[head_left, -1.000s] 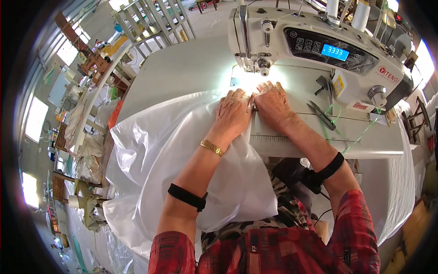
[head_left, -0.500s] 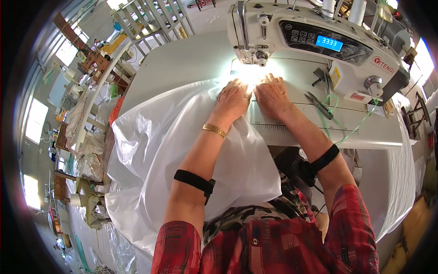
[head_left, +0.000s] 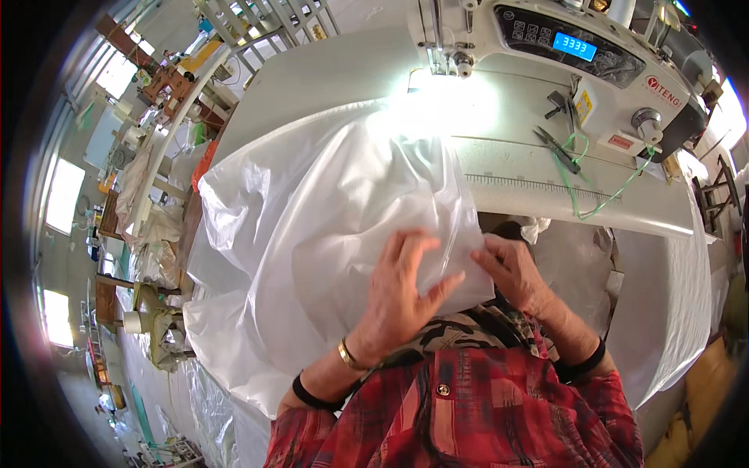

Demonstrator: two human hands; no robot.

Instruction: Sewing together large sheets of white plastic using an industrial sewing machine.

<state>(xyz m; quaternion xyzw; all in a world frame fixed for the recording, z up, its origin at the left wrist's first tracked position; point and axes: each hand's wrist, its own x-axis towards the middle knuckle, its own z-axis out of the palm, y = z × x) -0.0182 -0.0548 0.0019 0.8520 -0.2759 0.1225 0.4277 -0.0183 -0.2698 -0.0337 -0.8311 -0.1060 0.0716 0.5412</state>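
A shiny white plastic sheet (head_left: 312,210) spreads over the sewing table and down over my lap. Its far end lies under the needle area of the sewing machine (head_left: 538,54), where lamp glare washes out detail. My left hand (head_left: 402,288), slightly blurred, hovers over the near part of the sheet with thumb and fingers apart, holding nothing. At the sheet's right edge, my right hand (head_left: 515,273) is closed on the plastic, its fingertips bent against the border.
Dark metal snips (head_left: 558,148) lie on the sewing table (head_left: 312,78), beside green cord (head_left: 616,204). A printed ruler scale runs along the table's front. More translucent plastic (head_left: 663,304) hangs at right. Cluttered shelving (head_left: 160,187) stands left, with a metal rack (head_left: 273,27) behind.
Both hands have left the needle area and drawn back toward my body. The left has opened over the sheet; the right has come to its right edge. The view has shifted slightly.
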